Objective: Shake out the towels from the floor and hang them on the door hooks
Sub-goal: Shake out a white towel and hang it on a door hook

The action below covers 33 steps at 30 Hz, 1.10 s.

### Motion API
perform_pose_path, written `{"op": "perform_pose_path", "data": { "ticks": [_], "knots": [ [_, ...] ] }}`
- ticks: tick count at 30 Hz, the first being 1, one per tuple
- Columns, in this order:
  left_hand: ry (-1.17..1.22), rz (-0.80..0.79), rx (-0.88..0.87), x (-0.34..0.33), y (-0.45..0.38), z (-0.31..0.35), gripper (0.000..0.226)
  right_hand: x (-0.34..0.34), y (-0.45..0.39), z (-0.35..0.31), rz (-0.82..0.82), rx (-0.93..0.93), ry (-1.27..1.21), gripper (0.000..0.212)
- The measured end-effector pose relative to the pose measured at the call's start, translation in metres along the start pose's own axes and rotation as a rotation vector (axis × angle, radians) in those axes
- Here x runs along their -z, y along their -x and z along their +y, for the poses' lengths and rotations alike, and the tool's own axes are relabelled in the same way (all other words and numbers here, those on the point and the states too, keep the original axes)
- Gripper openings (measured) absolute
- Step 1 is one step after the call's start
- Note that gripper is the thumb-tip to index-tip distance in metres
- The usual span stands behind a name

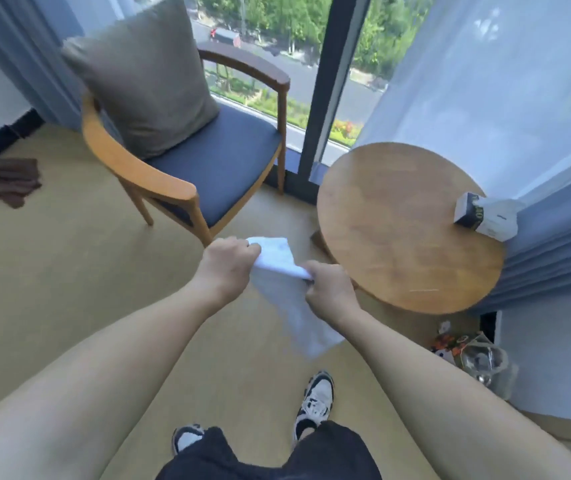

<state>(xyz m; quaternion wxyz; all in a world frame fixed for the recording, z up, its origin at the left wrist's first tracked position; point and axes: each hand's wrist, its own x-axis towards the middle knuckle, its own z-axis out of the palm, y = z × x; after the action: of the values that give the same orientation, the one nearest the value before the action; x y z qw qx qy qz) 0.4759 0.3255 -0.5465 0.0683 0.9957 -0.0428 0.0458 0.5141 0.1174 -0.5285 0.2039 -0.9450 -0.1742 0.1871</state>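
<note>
1. Biggest risk I can see: the white towel (pixel 287 299) is bunched up between both fists, with only a short stretch pulled tight along the top edge. If the shake starts from a grip this close together, it probably won't open out flat, and it'd go on the hook as a wad.

2. The round wooden table (pixel 412 230) is just to the right of the hands, and a tissue box (pixel 485 216) sits at its far right edge. A wide snap of the towel could clip the table or flick the box off. The armchair (pixel 187 157) is on the far left side, so there's not loads of swing room either way.

3. The loose end hangs down toward the floor near the right sneaker (pixel 315 403). Might get stepped on while turning to the door.

4. No door hooks anywhere in view, so the person has to turn around and carry it. There's also a brown towel (pixel 3 181) crumpled on the floor at far left, not picked up yet and easy to forget.

5. Left hand (pixel 228 265): fingers curled tight, gripping the towel's upper left corner.

6. Right hand (pixel 329 289): also fisted, pinching the top edge just right of the other hand. Both hold the towel off the floor, in front of the body.
</note>
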Motion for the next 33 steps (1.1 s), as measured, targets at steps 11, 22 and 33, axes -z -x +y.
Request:
{"op": "perform_pose_path", "data": {
  "ticks": [11,22,33],
  "knots": [
    [-0.098,0.307,0.641,0.299,0.174,-0.253,0.009,0.044,-0.022,-0.403,0.192,0.575,-0.386,0.007],
    [-0.287,0.73,0.916,0.507,0.354,-0.383,0.016,0.06,0.016,-0.729,0.195,1.19,-0.383,0.018],
    [-0.311,0.921,1.106,0.635,0.382,-0.519,0.032,0.068,-0.031,-0.972,0.121,1.485,-0.412,0.014]
  ]
}}
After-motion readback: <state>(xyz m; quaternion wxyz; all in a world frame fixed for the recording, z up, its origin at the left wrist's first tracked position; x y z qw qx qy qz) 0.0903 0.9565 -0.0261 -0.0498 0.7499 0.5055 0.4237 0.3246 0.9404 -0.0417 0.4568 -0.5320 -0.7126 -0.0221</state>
